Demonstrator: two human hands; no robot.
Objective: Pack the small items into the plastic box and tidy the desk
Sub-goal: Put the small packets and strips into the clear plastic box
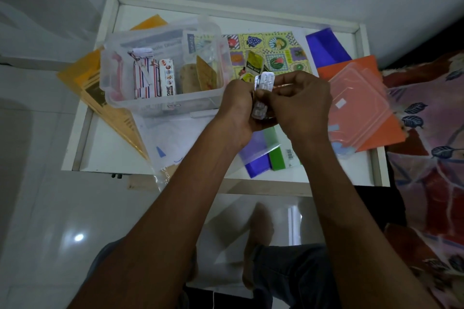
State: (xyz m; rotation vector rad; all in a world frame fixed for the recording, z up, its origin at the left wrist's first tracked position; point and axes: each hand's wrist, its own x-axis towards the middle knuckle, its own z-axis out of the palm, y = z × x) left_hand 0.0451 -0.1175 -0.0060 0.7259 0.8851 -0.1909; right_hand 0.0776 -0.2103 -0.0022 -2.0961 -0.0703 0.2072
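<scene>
Both hands hold blister packs above the desk, frame centre.

Left hand (237,105) and right hand (298,103) together grip silver blister packs (262,83). Clear plastic box (160,105), centre left, contains small cartons. Its lid (359,108) lies at right on an orange folder (351,65).

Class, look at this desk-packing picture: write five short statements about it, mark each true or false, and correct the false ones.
1. Both hands hold the blister packs together. True.
2. The plastic box is closed with its lid. False: it is open, and the clear lid lies on the orange folder.
3. The box is empty. False: small cartons, among them a striped carton, stand inside.
4. A fruit-patterned sheet lies behind the hands. True.
5. The left hand rests flat on the desk. False: it is raised, gripping the packs with the right hand.
</scene>
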